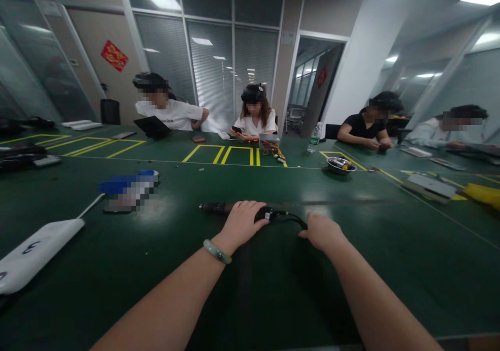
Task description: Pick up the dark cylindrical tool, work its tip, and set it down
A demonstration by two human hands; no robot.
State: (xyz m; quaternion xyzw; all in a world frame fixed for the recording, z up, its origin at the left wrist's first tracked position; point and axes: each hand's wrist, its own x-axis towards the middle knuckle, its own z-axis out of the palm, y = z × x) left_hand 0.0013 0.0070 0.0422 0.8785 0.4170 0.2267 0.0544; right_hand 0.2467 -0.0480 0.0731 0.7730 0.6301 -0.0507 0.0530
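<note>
A black electric screwdriver (215, 208) lies on the green table, its metal tip pointing left. My left hand (242, 221) is closed over its body, palm down, and covers the middle of it. A greenish bangle is on that wrist. From the tool's right end a black cable (289, 214) runs to my right hand (322, 230), which pinches it between thumb and fingers. The rest of the cable beyond that hand is hidden.
At left lie a white power bank (42, 252) with a cord and a blurred-out blue item (121, 183). Farther back are a metal bowl (340, 165) of small parts, a water bottle (314, 138) and bundled wires (273, 150). Several people sit across the table.
</note>
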